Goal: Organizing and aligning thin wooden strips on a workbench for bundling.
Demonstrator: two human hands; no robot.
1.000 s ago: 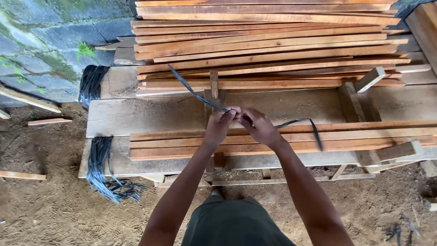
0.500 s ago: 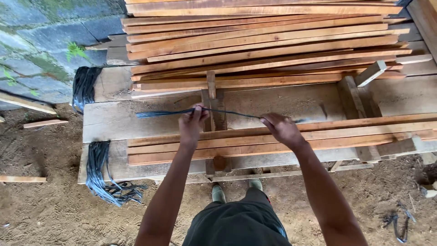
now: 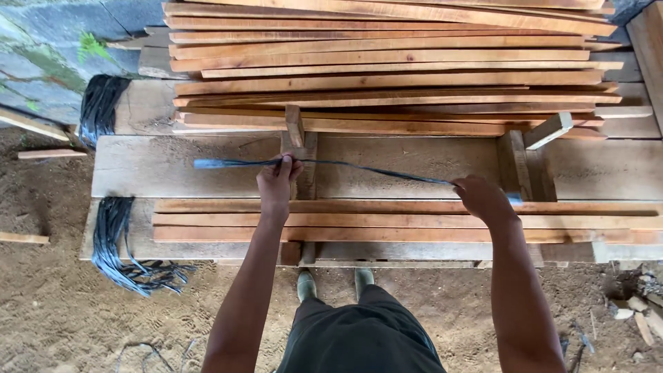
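Open-air wood yard on bare earth, in soft daylight.

A rough plank table (image 3: 173,173) stands on a sandy dirt floor (image 3: 83,318) marked with footprints and scattered offcuts. Behind it, a deep pile of long reddish slats (image 3: 387,62) fills the upper view, and a few more slats (image 3: 387,221) lie along the table's near edge. At upper left, a grey stone wall (image 3: 41,62) shows moss and a small green plant. Bundles of dark straps (image 3: 110,235) hang over the table's left end.
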